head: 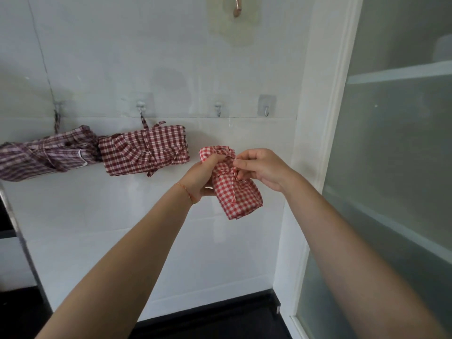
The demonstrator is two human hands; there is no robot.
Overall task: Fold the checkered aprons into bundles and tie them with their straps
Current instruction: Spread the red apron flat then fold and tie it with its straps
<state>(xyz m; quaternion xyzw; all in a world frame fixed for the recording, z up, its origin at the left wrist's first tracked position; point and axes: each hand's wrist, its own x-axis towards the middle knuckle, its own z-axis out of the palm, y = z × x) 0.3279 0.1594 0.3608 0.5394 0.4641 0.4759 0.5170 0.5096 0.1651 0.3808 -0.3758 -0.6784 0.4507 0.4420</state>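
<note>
Head view: left hand (199, 176) grips the red bundle (233, 185) midair before the wall hooks; right hand (263, 168) pinches its strap (228, 172). Tying looks underway; next, the knot likely needs pulling snug.

No readable text, label, brand, number or sign anywhere: none on the checkered fabric, none on the wall, none on the glass door

Soft even daylight, faint shadows, wide-angle bending at edges.
</note>
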